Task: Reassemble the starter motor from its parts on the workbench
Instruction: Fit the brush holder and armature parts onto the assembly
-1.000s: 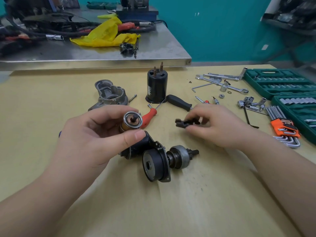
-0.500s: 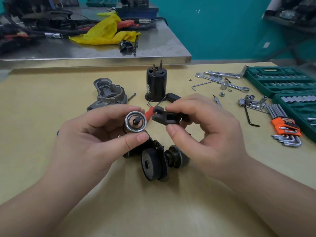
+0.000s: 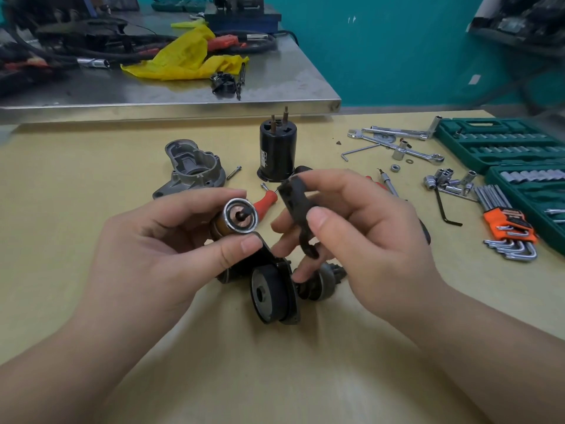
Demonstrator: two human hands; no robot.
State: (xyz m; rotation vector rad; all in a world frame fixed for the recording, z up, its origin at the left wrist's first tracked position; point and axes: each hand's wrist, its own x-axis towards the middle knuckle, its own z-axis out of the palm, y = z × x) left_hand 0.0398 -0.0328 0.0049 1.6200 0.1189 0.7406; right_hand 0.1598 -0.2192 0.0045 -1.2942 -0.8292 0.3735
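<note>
**Fork lever turned upright beside the plunger**

Half a second ago the right hand (image 3: 360, 237) held the black lever (image 3: 298, 215) flat and close to the plunger (image 3: 240, 216); now the lever stands nearly on end, tilted, forked end down, a little apart from the plunger. A second ago that hand was still low over the bench (image 3: 91, 166) with the lever. The right thumb and fingers pinch the lever along its middle. The left hand (image 3: 171, 249) has kept its place, thumb and fingers curled round the plunger, whose round metal face with a centre pin points at the camera.

Both hands are raised above the bench. Under them lies the dark gear housing (image 3: 272, 293) with the drive pinion (image 3: 324, 281) at its right, partly hidden by the right fingers. Behind stand one black motor can (image 3: 277, 154), upright with two studs on top, and one grey nose casting (image 3: 192, 166), with a single bolt (image 3: 234, 172) between them. A red-handled screwdriver (image 3: 267, 199) shows between the hands.

To the right, two green cases (image 3: 495, 145) lie open, with rows of sockets in their slots; the count of these is too fine to tell. Near them lie loose sockets (image 3: 449, 182), one orange holder of hex keys (image 3: 510, 228), one loose black hex key (image 3: 443, 208) and some wrenches (image 3: 406, 145).

On the steel bench (image 3: 290, 84) behind lies a yellow rag (image 3: 186, 59).
</note>
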